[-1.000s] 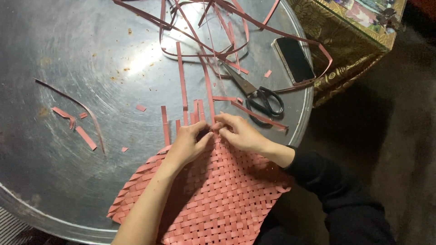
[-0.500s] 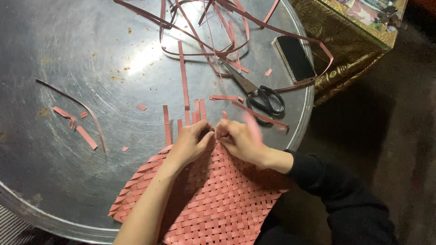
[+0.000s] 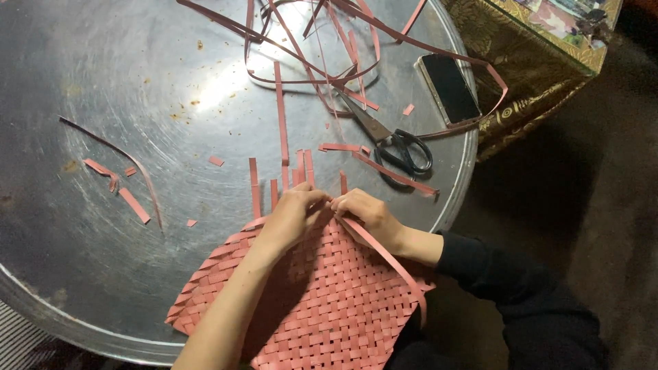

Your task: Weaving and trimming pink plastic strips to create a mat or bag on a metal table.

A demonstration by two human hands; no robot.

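A pink woven mat (image 3: 322, 301) of flat strips lies on the near edge of a round metal tray (image 3: 123, 89). My left hand (image 3: 291, 216) presses on the mat's far edge, fingers pinched at the weave. My right hand (image 3: 367, 214) meets it there, gripping a loose pink strip (image 3: 391, 257) that runs back over the mat toward my dark sleeve. Several strip ends (image 3: 281, 171) stick up from the mat's far edge just beyond my fingers.
Black-handled scissors (image 3: 397, 144) lie just beyond my right hand. A dark phone (image 3: 449, 85) rests near the tray's right rim. Long tangled pink strips (image 3: 322, 48) and short offcuts (image 3: 116, 185) are scattered over the tray. A gold patterned box (image 3: 541, 55) stands at the upper right.
My right hand has shifted left to meet the left hand at the mat's edge, and a loose strip now trails back across the mat. The left hand stays put.
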